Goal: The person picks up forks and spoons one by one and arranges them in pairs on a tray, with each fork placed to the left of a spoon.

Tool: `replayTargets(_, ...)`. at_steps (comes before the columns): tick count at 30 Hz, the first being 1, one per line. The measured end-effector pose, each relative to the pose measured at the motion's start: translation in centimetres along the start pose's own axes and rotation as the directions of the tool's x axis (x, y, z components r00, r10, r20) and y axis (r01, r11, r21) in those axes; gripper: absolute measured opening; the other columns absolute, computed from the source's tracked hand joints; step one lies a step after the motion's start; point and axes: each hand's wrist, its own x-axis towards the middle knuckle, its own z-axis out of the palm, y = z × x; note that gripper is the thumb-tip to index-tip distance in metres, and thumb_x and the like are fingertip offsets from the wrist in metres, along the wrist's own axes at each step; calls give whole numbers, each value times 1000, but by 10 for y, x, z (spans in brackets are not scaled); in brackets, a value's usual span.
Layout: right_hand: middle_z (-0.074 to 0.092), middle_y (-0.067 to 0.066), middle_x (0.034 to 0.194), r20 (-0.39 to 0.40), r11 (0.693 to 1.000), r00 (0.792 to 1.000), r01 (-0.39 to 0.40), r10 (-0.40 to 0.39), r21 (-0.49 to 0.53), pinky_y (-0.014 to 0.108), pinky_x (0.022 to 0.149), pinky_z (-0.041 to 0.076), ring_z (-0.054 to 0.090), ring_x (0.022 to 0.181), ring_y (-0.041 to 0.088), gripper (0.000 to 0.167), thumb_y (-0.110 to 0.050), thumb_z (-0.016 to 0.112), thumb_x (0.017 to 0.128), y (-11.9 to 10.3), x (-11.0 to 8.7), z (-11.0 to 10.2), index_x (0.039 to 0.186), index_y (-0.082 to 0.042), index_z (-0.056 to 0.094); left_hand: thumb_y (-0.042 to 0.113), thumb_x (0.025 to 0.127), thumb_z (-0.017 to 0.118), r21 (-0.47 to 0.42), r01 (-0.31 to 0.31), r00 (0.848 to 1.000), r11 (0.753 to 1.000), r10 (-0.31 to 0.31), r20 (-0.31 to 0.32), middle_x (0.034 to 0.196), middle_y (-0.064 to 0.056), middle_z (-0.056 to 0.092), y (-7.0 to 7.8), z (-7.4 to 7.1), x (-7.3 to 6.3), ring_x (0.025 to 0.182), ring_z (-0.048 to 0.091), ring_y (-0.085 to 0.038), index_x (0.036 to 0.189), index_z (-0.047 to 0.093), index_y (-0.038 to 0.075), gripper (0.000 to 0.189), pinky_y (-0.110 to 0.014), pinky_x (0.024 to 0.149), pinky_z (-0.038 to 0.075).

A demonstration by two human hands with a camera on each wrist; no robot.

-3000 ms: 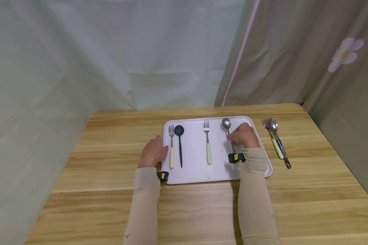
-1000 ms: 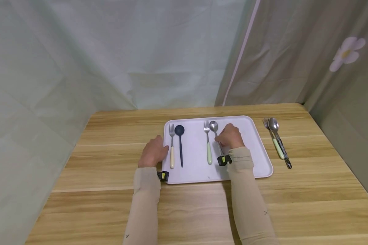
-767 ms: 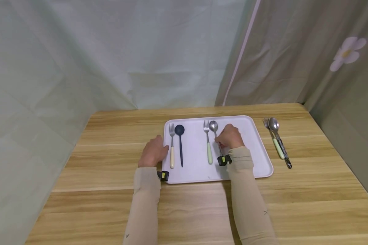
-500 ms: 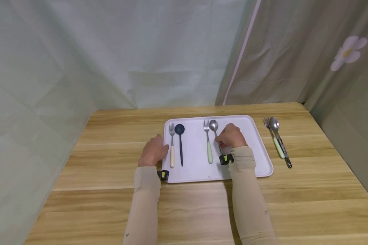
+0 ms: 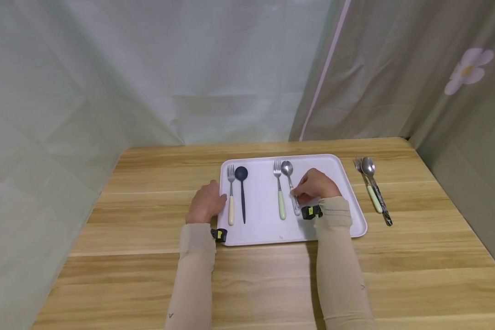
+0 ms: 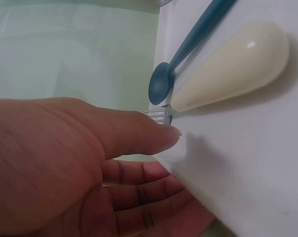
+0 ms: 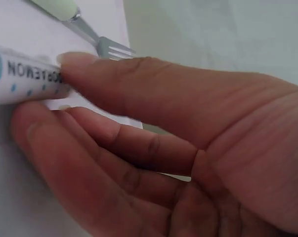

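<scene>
A white tray (image 5: 261,229) lies on the table, and my left hand (image 5: 206,203) grips its left edge. In the left wrist view the thumb is over the rim and the fingers pass below it. My right hand (image 5: 316,185) pinches the patterned handle of a metal spoon (image 5: 287,168) on the tray; in the right wrist view thumb and fingertips lie either side of the handle (image 7: 27,79). Just left of that spoon is a fork with a pale green handle (image 5: 281,205). A cream-handled fork (image 5: 231,211) and a dark blue spoon (image 5: 241,173) lie side by side near the tray's left edge.
Right of the tray, on the wooden table (image 5: 148,256), another green-handled fork (image 5: 374,199) lies against a spoon with a dark marbled handle (image 5: 381,201). A curtain (image 5: 239,73) hangs behind the table and along its sides.
The right hand has brought the metal spoon leftward, beside the green-handled fork. Since half a second ago its wrist has shifted slightly right, baring the handle's end. The left hand has stayed put.
</scene>
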Motion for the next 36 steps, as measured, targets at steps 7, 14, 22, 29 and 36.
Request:
replayTargets(7,76,9,73,38,1000,999,-27,26,12,26,66,53,72,63,12,21,-15,80,88,-3,1,2,98,2,73,22,105,50,-14,0,1000,1000,0,1,99,-21,62,0,1,0,77,64,-27,133,48,-6,40,-29,59,52)
replayTargets(14,76,11,70,74,999,997,-7,5,36,24,62,54,72,61,12,19,-12,79,87,-2,2,2,95,5,75,22,105,50,5,-14,1000,1000,14,1,99,-22,63,0,0,1,77,65,-27,133,47,-8,41,-30,60,52)
replayTargets(22,77,13,77,65,998,998,-26,22,58,26,64,55,74,64,14,27,-15,77,89,-3,0,0,102,7,69,23,105,50,10,-8,1000,1000,8,4,99,-21,63,1,-1,0,77,64,-26,134,47,-8,42,-29,59,51)
replayTargets(29,74,9,82,-16,1000,1000,-15,15,-17,28,69,55,70,69,14,31,-25,71,95,1,-2,-9,105,5,69,23,105,50,-5,-6,1000,1000,6,-3,101,-21,63,2,-3,0,79,64,-27,134,47,-7,42,-30,61,52)
replayTargets(36,74,10,81,-101,998,994,39,-44,-52,26,67,50,66,71,16,29,-25,66,98,13,-5,-16,103,3,71,21,105,51,-19,-8,1000,1000,8,-2,102,-21,63,-2,1,-1,80,64,-27,135,47,-7,41,-31,62,52)
